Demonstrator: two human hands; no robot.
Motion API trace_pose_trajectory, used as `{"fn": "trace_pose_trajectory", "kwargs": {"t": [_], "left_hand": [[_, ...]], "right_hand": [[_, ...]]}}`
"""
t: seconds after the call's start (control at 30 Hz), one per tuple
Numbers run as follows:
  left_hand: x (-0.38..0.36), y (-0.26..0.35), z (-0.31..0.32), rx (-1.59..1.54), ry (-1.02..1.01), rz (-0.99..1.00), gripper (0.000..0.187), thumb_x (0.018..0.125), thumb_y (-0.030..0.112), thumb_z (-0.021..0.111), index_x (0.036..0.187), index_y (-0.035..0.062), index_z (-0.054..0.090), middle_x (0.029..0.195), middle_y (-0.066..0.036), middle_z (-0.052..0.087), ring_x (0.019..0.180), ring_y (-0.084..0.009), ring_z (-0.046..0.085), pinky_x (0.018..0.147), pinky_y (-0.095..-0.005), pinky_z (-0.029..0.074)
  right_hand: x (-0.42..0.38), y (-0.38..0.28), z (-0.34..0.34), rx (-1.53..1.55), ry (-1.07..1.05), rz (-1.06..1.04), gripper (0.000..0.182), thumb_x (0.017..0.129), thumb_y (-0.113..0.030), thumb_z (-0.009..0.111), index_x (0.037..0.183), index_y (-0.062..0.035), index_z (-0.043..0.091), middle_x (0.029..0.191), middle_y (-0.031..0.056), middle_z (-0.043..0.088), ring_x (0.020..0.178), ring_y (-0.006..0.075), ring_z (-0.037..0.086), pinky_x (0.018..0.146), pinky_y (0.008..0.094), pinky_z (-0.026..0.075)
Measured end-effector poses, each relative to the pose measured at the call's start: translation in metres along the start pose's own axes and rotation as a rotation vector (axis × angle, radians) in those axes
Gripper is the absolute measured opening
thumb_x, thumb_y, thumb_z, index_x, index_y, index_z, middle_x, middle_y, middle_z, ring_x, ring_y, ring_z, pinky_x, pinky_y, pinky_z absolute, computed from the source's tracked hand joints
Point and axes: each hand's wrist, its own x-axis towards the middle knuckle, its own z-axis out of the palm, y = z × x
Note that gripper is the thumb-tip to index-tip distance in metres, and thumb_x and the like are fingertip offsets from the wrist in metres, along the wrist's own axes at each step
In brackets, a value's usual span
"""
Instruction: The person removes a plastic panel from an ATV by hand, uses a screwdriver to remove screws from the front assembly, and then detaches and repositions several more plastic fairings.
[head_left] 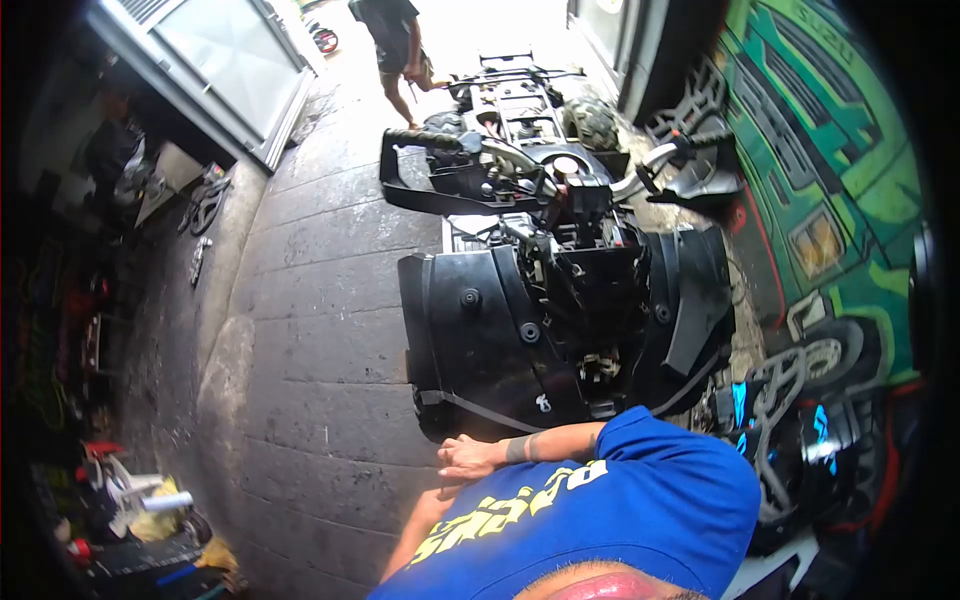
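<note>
My right hand (468, 458) rests in front of my blue shirt (620, 500), its fingers slightly apart and no object visible in it. Just below it is my left hand (446, 490), close against it, with its fingers mostly hidden. Dark marks show on the right forearm. Beyond both hands stands a partly stripped four-wheeled vehicle, its black front body panel (470, 310) nearest to them. Its handlebar (500, 150) and bare frame (515, 105) lie farther away.
A person (390, 45) stands beside the vehicle's far end. Right, a green painted wall (840, 130) has metal frames and a wheel (825, 360) near it. Assorted parts and a white roll (168, 502) lie lower left. A metal door (235, 70) stands upper left.
</note>
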Motion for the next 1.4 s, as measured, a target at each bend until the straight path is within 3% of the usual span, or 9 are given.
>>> {"fn": "trace_pose_trajectory", "kwargs": {"t": [0.17,0.3,0.37,0.43,0.57,0.83,0.97,1.07,1.4], "left_hand": [[0.008,-0.019,0.006,-0.077,0.025,-0.046,0.032,0.079,0.023,0.067,0.104,0.0028,0.065,0.089,-0.004,0.066,0.079,-0.0100,0.059,0.070,-0.0264,0.047],[0.015,-0.029,0.009,0.313,0.251,0.020,0.030,0.082,0.023,0.065,0.103,0.0031,0.064,0.095,-0.005,0.066,0.085,-0.0142,0.059,0.073,-0.0298,0.047],[0.010,-0.029,-0.003,0.152,0.074,-0.012,0.033,0.083,0.023,0.063,0.110,0.0052,0.061,0.101,-0.004,0.064,0.089,-0.0140,0.058,0.078,-0.0298,0.045],[0.002,-0.038,-0.008,-0.026,-0.104,-0.047,0.037,0.085,0.024,0.062,0.117,0.0073,0.057,0.108,-0.003,0.062,0.094,-0.0138,0.056,0.084,-0.0299,0.044],[-0.008,-0.069,-0.013,-0.120,-0.227,-0.147,0.042,0.088,0.025,0.058,0.126,0.0103,0.051,0.114,-0.002,0.059,0.100,-0.0132,0.054,0.089,-0.0293,0.042],[0.029,-0.079,-0.008,0.071,-0.111,-0.031,0.044,0.089,0.034,0.056,0.126,0.0096,0.052,0.114,-0.002,0.058,0.098,-0.0093,0.053,0.085,-0.0257,0.041],[0.033,-0.098,-0.006,-0.137,-0.220,-0.014,0.045,0.089,0.030,0.057,0.127,0.0076,0.049,0.112,-0.003,0.058,0.096,-0.0109,0.054,0.083,-0.0267,0.043],[0.045,-0.116,-0.015,-0.457,-0.259,0.008,0.045,0.087,0.021,0.060,0.127,0.0057,0.047,0.109,-0.004,0.058,0.094,-0.0109,0.055,0.081,-0.0256,0.045],[-0.004,-0.076,-0.037,-0.303,-0.115,-0.121,0.042,0.086,0.017,0.061,0.125,0.0041,0.047,0.105,-0.004,0.059,0.090,-0.0103,0.055,0.079,-0.0248,0.045]], "right_hand": [[0.001,-0.004,0.002,0.080,-0.074,-0.065,0.050,0.093,-0.040,0.030,0.074,-0.0012,0.056,0.091,0.0161,0.051,0.093,0.0304,0.043,0.073,0.0434,0.035],[0.022,-0.005,0.012,0.440,0.131,0.029,0.051,0.095,-0.040,0.028,0.074,-0.0004,0.052,0.084,0.0190,0.052,0.083,0.0329,0.048,0.074,0.0410,0.038],[0.031,-0.007,-0.016,0.245,-0.055,0.000,0.055,0.095,-0.042,0.027,0.084,0.0031,0.056,0.084,0.0246,0.055,0.080,0.0399,0.053,0.070,0.0442,0.044],[0.033,0.002,-0.023,0.293,0.039,0.143,0.060,0.095,-0.042,0.025,0.069,0.0024,0.057,0.077,0.0243,0.058,0.074,0.0412,0.056,0.068,0.0452,0.045],[0.017,0.025,-0.052,0.128,0.017,0.150,0.049,0.092,-0.042,0.040,0.084,0.0002,0.062,0.095,0.0208,0.057,0.089,0.0377,0.054,0.079,0.0444,0.043],[0.002,0.012,-0.022,0.166,-0.381,0.286,0.048,0.079,-0.045,0.059,0.093,0.0005,0.062,0.090,0.0200,0.063,0.087,0.0360,0.059,0.075,0.0417,0.047],[-0.007,-0.001,0.000,0.259,-0.298,0.396,0.054,0.074,-0.048,0.064,0.098,0.0010,0.062,0.094,0.0201,0.064,0.089,0.0356,0.061,0.076,0.0400,0.048],[-0.004,0.013,0.018,0.198,-0.334,0.414,0.049,0.070,-0.047,0.067,0.081,0.0001,0.068,0.086,0.0180,0.066,0.084,0.0304,0.064,0.070,0.0393,0.050],[-0.031,-0.007,0.020,0.321,-0.082,0.512,0.033,0.069,-0.039,0.070,0.073,-0.0067,0.068,0.076,0.0132,0.066,0.076,0.0287,0.064,0.067,0.0398,0.048]]}}
